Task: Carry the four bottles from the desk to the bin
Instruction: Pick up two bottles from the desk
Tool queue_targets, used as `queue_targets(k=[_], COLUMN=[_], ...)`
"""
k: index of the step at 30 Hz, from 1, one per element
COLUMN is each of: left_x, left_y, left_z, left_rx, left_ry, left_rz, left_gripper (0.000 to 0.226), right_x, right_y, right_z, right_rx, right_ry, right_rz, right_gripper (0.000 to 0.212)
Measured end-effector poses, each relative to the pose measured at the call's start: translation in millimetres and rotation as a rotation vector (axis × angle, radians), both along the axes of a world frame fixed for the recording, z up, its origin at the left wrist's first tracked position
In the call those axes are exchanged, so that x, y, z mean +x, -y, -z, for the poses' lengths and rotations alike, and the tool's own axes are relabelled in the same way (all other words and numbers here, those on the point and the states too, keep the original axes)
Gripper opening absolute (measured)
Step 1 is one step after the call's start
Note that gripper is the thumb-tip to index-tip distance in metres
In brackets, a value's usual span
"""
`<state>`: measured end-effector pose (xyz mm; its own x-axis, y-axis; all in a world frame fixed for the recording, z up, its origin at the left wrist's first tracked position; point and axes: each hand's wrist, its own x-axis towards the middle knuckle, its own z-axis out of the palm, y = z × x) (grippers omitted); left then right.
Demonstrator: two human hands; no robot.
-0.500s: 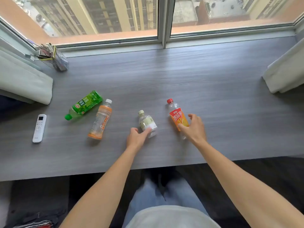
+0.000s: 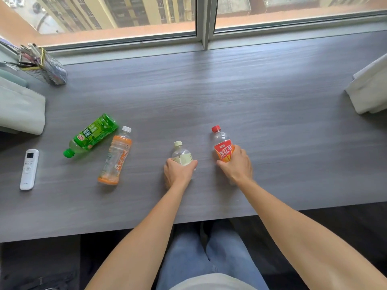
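Several empty bottles lie on the grey desk (image 2: pixel 209 91). My left hand (image 2: pixel 178 171) wraps around the lower half of a small clear bottle with a pale cap (image 2: pixel 181 152). My right hand (image 2: pixel 236 165) grips the base of a red-capped bottle with a red and orange label (image 2: pixel 222 143). Both bottles rest on the desk with their caps pointing away from me. To the left lie an orange-labelled bottle with a white cap (image 2: pixel 116 158) and a green bottle (image 2: pixel 92 133), neither touched. No bin is in view.
A white remote control (image 2: pixel 29 169) lies at the left near the desk's front edge. A wire pen holder (image 2: pixel 45 66) stands at the back left by the window. Folded curtains hang over the desk at the left (image 2: pixel 19 107) and right (image 2: pixel 370 91). My legs are under the desk.
Both hands have closed further over their bottles: the left now covers the small clear bottle's lower half, the right covers the red bottle's base. The bottles have not left the desk.
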<state>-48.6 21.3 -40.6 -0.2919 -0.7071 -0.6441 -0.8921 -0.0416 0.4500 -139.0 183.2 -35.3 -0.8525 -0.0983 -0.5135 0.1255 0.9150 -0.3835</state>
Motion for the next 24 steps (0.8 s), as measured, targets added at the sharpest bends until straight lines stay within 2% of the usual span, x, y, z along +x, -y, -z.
queue_targets(k=[4,10,14,18,24], left_x=[19,74,106,124,117], left_y=[-2,-8,-17,-22,-47], left_z=[-9,-32,-41,-38,-32], left_rx=[0.012,0.067,0.143,0.219,0.298], left_ry=[0.035,-0.011,0.023,0.063,0.128], left_rz=[0.134,0.339,0.499,0.665,0.933], left_gripper=[0.077,0.071,0.066,0.066,0.062], right_x=[10,53,92,137,240], right_y=[-24,-93,-140,-179,-228], right_z=[-7,-28,-37,-41,-45], right_rx=[-0.059,-0.148,-0.165,-0.153,-0.127], right_ry=[0.080,0.165,0.209,0.204,0.202], right_rz=[0.017,0.041,0.128,0.298,0.689], right_gripper=[0.060,0.056,0.055,0.050,0.063])
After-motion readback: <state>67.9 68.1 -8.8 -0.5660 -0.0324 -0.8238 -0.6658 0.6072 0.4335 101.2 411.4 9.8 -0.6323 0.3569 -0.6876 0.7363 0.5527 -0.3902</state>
